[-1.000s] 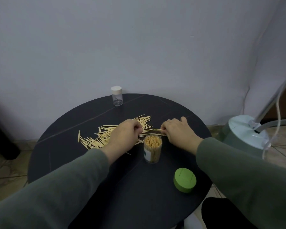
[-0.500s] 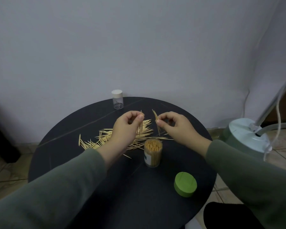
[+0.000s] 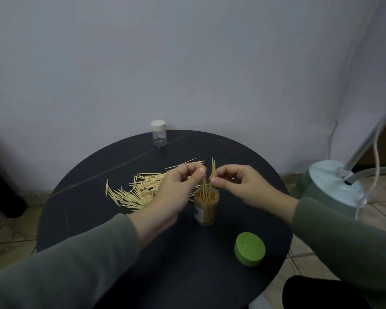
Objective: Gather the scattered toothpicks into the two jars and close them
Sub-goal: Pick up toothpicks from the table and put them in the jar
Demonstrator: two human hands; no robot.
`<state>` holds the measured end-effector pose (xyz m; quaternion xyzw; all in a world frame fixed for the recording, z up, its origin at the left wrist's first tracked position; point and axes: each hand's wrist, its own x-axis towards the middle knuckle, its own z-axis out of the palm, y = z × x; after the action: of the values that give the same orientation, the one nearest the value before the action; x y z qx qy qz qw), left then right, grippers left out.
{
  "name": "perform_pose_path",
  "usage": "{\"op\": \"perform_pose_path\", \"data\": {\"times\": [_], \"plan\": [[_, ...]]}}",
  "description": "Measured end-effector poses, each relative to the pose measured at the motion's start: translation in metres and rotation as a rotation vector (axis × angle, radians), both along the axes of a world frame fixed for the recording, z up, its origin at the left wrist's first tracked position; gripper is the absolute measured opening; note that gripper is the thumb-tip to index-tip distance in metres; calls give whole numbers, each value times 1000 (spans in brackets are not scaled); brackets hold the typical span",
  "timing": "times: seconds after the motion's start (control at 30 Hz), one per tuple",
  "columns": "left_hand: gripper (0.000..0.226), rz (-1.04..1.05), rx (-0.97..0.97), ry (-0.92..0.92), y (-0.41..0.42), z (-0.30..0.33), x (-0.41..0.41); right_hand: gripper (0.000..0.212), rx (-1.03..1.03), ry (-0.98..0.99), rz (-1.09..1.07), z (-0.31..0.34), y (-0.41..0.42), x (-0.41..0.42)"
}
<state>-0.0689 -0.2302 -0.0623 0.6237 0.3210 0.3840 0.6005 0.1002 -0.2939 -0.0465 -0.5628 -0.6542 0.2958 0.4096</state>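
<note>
Open jar (image 3: 206, 206), bench centre: nearly full. Both hands' fingers pinch toothpicks above it. Loose pile (image 3: 134, 192) at 9 o'clock remains. Green lid (image 3: 250, 248) off; small jar (image 3: 158, 136) at 12 capped.

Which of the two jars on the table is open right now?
The near jar, packed with toothpicks between both hands; its green lid lies beside it. The small far jar wears its white cap.

Plain pale wall (image 3: 187, 59) behind; round dark table (image 3: 94, 175) close against it. Tiled floor (image 3: 11, 221) below, dim light. Pale green appliance base (image 3: 330, 186) at right, perhaps a garment steamer.
</note>
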Motion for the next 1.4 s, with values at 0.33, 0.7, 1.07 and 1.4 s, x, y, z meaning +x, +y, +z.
{"op": "perform_pose_path", "data": {"times": [0.33,0.7,1.07,1.4], "plan": [[10,34,367,215,1,-8,-16,10,-7,-196,-57,-12,-1,4],[65,-109,1138,698,6,-14,-31,60,-54,-396,-9,-9,-6,14],[37,37,927,488,-2,-8,-7,65,-95,-454,14,-6,-3,-3],[48,-165,1448,650,33,-9,-29,44,-120,-453,-3,-8,-1,-2]]}}
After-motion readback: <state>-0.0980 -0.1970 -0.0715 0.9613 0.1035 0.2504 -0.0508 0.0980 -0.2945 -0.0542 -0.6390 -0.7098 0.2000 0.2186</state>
